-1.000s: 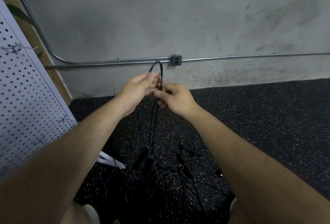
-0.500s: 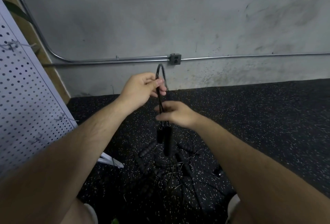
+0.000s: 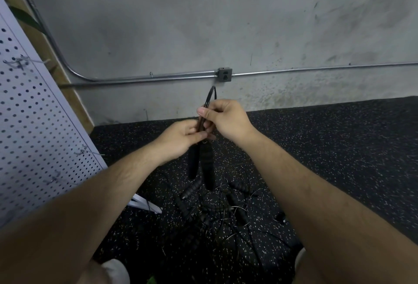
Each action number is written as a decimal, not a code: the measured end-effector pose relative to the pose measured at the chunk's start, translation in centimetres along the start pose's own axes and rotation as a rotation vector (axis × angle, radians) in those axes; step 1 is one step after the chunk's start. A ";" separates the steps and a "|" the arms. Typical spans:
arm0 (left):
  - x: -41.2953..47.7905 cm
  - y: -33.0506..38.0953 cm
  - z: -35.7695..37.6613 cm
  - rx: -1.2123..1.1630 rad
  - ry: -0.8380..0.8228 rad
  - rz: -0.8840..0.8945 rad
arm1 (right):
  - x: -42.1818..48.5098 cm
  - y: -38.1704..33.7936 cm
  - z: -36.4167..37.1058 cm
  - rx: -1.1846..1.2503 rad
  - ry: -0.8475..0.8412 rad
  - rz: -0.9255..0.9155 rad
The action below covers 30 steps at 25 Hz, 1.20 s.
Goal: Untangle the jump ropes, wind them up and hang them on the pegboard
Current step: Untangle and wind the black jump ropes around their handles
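Note:
A folded black jump rope [image 3: 209, 100] is held upright in front of me, its loop sticking up and its two black handles [image 3: 204, 163] hanging below. My right hand [image 3: 226, 119] pinches the bundled cords near the top. My left hand [image 3: 183, 137] grips the cords just lower, right above the handles. On the floor beneath lies a tangled pile of more black jump ropes [image 3: 217, 206] with ribbed handles and thin cords. The white pegboard [image 3: 34, 129] stands at the left, with wire hooks [image 3: 19, 63] on it.
A grey concrete wall with a metal conduit [image 3: 147, 77] and an outlet box [image 3: 224, 74] is straight ahead. The floor is black speckled rubber [image 3: 339, 143]. The pegboard's white foot [image 3: 144, 204] juts onto the floor near the pile. My knees show at the bottom edge.
The hands swapped places on the rope: my right hand moved up to the top of the bundle, my left hand dropped to just above the handles. The handles hang higher off the floor pile.

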<state>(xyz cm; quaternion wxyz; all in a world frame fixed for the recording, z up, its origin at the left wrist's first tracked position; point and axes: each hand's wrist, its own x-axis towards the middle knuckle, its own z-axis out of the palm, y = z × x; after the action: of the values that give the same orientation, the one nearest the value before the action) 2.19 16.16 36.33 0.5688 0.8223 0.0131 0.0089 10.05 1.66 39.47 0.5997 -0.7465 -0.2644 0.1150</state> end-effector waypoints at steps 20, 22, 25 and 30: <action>0.3 3.1 -0.7 0.014 0.411 -0.211 | -5.1 3.8 2.6 -0.836 0.070 -0.039; -0.5 3.2 -1.9 0.683 0.415 -0.230 | -4.6 3.5 1.1 -0.930 0.029 -0.068; -2.2 2.9 -2.8 1.008 0.289 0.045 | -4.1 3.1 -0.5 -1.089 -0.060 -0.124; -2.5 0.3 -0.2 1.215 0.092 0.290 | -3.9 2.3 0.0 -1.145 -0.157 -0.280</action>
<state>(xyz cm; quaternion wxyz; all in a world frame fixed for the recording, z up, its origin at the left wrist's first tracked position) -0.34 16.17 36.73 -0.0087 0.9910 -0.0717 0.1124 7.37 -0.79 36.70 0.0900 -0.8985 -0.4237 -0.0711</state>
